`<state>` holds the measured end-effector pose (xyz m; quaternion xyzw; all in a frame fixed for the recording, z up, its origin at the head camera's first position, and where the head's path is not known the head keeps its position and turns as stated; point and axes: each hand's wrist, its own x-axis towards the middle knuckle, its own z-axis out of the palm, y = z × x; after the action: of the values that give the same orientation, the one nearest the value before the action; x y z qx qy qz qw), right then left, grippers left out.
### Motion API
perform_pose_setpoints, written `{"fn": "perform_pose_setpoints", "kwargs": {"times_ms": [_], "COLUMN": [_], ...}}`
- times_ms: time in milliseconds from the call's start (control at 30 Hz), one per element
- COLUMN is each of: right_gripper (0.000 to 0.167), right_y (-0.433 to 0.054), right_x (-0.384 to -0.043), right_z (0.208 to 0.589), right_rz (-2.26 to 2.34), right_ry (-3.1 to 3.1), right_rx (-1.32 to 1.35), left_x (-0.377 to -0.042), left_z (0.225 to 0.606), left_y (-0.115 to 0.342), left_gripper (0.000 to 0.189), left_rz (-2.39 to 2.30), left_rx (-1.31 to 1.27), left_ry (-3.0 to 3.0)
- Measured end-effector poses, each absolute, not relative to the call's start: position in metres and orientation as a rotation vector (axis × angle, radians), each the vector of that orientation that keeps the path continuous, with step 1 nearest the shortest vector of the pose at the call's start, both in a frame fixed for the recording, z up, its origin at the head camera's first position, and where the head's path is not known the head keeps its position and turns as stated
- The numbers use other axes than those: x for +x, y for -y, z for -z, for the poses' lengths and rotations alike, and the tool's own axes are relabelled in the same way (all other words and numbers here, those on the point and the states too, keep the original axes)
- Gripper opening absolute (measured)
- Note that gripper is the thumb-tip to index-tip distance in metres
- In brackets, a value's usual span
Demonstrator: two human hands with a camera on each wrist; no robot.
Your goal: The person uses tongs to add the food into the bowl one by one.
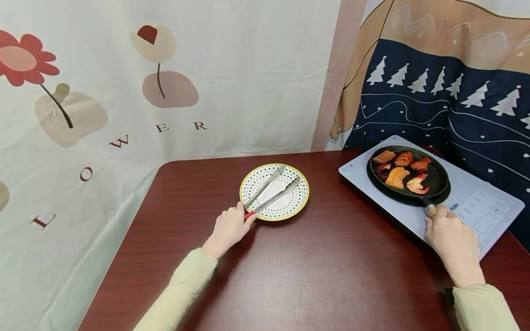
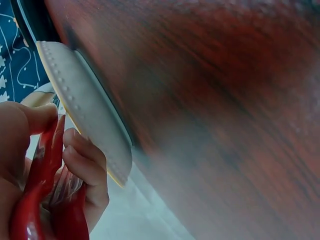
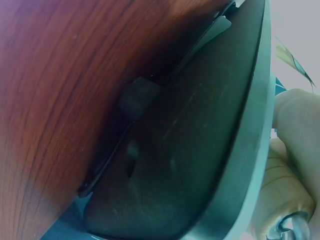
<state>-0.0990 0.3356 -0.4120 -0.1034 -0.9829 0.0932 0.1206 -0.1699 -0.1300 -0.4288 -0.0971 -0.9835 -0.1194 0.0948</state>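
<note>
My left hand (image 1: pixel 232 225) holds metal tongs (image 1: pixel 271 201) by their red handles. The tong arms are spread and lie across a dotted white plate (image 1: pixel 274 216) with a yellow rim. In the left wrist view, thumb and fingers wrap the red handles (image 2: pixel 35 175) beside the plate's outer wall (image 2: pixel 95 110). At the right, my right hand (image 1: pixel 454 236) grips the wooden handle (image 3: pixel 280 195) of a black frying pan (image 1: pixel 438 177). Several food pieces sit in the pan, among them a shrimp (image 1: pixel 417 184) and a golden piece (image 1: pixel 396 178).
The pan rests on a pale flat induction cooker (image 1: pixel 482 202), set at an angle at the table's right. Its dark side and underside (image 3: pixel 175 145) fill the right wrist view. Printed cloths hang behind the brown wooden table (image 1: pixel 314 280).
</note>
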Motion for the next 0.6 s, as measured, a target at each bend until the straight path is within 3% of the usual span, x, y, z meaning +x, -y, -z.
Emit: {"fn": "perform_pose_setpoints", "kwargs": {"times_ms": [600], "right_gripper": [0.04], "right_y": [-0.335], "right_x": [-0.098], "right_z": [0.413], "right_rz": [-0.258], "right_ry": [2.855], "right_rx": [-0.297], "left_x": [-0.172], "left_z": [0.414], "left_y": [0.132], "left_gripper": [0.05], "left_rz": [0.352], "left_rx": [-0.245], "left_ry": [3.044]}}
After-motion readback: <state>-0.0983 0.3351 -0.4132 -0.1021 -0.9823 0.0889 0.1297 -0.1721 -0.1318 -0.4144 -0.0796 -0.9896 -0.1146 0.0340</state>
